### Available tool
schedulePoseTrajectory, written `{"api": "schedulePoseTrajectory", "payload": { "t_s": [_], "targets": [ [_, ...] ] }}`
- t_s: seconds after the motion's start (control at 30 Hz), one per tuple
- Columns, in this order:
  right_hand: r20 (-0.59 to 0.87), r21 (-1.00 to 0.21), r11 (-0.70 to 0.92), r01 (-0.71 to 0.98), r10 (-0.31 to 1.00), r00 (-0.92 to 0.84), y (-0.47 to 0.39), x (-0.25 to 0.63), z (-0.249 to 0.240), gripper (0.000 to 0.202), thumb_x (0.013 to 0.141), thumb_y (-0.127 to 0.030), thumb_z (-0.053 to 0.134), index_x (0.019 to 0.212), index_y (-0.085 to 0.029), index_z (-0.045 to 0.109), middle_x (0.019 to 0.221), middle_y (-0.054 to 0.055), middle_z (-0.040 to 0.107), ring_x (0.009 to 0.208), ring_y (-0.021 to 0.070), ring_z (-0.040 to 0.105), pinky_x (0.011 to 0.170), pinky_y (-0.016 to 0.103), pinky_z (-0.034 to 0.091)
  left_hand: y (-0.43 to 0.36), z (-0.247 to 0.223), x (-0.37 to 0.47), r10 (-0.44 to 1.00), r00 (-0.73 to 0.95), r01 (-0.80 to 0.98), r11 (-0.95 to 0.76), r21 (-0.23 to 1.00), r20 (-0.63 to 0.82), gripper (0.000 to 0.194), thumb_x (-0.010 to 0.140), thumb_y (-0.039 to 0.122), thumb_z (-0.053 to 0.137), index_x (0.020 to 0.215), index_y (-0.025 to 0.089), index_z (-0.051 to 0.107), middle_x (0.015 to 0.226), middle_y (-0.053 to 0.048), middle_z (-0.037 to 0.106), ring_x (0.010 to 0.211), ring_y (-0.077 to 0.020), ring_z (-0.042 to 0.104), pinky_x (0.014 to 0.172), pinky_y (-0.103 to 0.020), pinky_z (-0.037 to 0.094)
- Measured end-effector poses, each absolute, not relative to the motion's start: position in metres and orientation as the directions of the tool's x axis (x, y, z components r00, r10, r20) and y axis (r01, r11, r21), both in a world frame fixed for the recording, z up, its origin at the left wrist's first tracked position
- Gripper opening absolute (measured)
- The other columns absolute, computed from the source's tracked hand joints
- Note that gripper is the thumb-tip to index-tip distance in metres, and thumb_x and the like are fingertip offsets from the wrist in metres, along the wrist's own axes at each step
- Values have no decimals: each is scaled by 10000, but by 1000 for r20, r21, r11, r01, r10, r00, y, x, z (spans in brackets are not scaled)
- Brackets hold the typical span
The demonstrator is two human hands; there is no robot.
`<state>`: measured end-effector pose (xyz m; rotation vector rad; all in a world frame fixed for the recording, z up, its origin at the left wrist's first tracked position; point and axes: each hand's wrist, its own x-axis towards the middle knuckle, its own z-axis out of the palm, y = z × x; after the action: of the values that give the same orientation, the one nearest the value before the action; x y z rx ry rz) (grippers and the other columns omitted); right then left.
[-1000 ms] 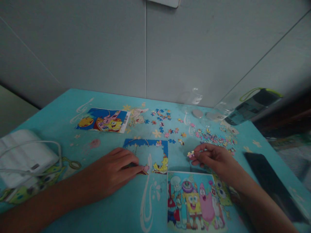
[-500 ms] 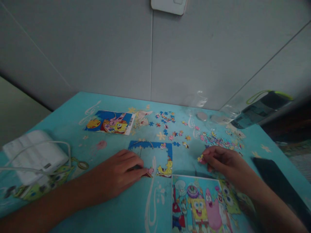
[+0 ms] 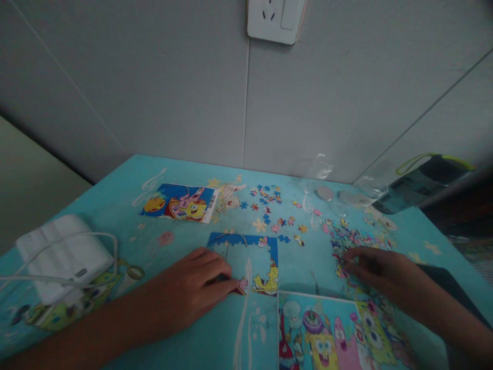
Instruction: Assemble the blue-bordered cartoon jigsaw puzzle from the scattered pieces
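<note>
A partly joined puzzle frame (image 3: 273,257) with a blue top edge lies on the table, its middle open. Over its left side rests my left hand (image 3: 204,280), fingers curled together, thumb beside a pink and brown piece (image 3: 242,287); what the fingers hold, if anything, is hidden. My right hand (image 3: 365,264) is at the left edge of a pile of loose pieces (image 3: 356,237), thumb and fingers pinched, and I cannot make out what is between them. Several loose pieces (image 3: 265,195) lie behind the frame. Near the front lies a cartoon picture sheet (image 3: 308,300).
A blue cartoon card (image 3: 181,203) lies at the back left, and a white device (image 3: 65,254) with a cable at the left. Clear containers (image 3: 321,167), a round lid (image 3: 324,193) and a dark bottle (image 3: 419,182) stand or lie at the back right. A dark flat object (image 3: 458,290) is at the right.
My right hand has moved right, from beside the frame to the pile; the yellow and pink piece at its fingertips no longer shows. My left hand stays at the frame. The view has tilted up slightly.
</note>
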<state>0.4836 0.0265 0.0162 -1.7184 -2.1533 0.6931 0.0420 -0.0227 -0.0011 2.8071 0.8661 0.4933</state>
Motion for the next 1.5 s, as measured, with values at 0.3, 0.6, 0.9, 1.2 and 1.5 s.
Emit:
{"api": "schedulePoseTrajectory", "payload": {
  "t_s": [0.3, 0.6, 0.9, 1.2, 1.5],
  "targets": [
    [230, -372, 686, 625, 721, -654, -12, 386, 32, 424, 941, -341, 614, 1365, -319, 618, 1392, 49, 640, 1232, 287, 629, 1009, 451, 554, -22, 5, 47, 559, 762, 517, -829, 213, 326, 224, 1042, 153, 468, 1183, 165, 642, 1001, -56, 615, 895, -185, 521, 813, -349, 448],
    [281, -113, 927, 358, 375, -883, -8, 348, 4, 566, 962, -466, 611, 1431, -154, 554, 1388, 79, 625, 1305, 252, 590, 1169, 424, 422, -19, 9, 53, 583, 736, 517, -812, 271, 343, 230, 1058, 192, 436, 1109, 157, 657, 964, -44, 611, 878, -177, 517, 808, -327, 447],
    [222, -135, 929, 345, 367, -903, -7, 353, 14, 512, 979, -343, 604, 1453, -165, 524, 1411, 44, 607, 1317, 208, 578, 1230, 402, 332, -20, 9, 49, 586, 743, 508, -809, 296, 323, 241, 1063, 190, 413, 1146, 159, 638, 987, -51, 618, 898, -187, 533, 825, -345, 446],
    [163, -181, 783, 595, 620, -767, -38, 410, 19, 614, 933, -309, 643, 1518, -312, 454, 1597, 36, 402, 1427, 302, 448, 1234, 519, 280, -21, -3, 45, 609, 749, 565, -793, 228, 260, 140, 1029, 220, 533, 1118, 207, 641, 1006, -39, 605, 927, -194, 550, 832, -374, 446],
    [-131, -177, 602, 778, 769, -625, -122, 439, 1, 964, 858, -695, 613, 1619, -277, 196, 1695, 111, 95, 1524, 398, 201, 1210, 628, 226, -19, -6, 39, 575, 791, 512, -809, 287, 208, 262, 1054, 215, 471, 1286, 261, 583, 1086, -34, 600, 1008, -199, 541, 885, -401, 424]
  ]
}}
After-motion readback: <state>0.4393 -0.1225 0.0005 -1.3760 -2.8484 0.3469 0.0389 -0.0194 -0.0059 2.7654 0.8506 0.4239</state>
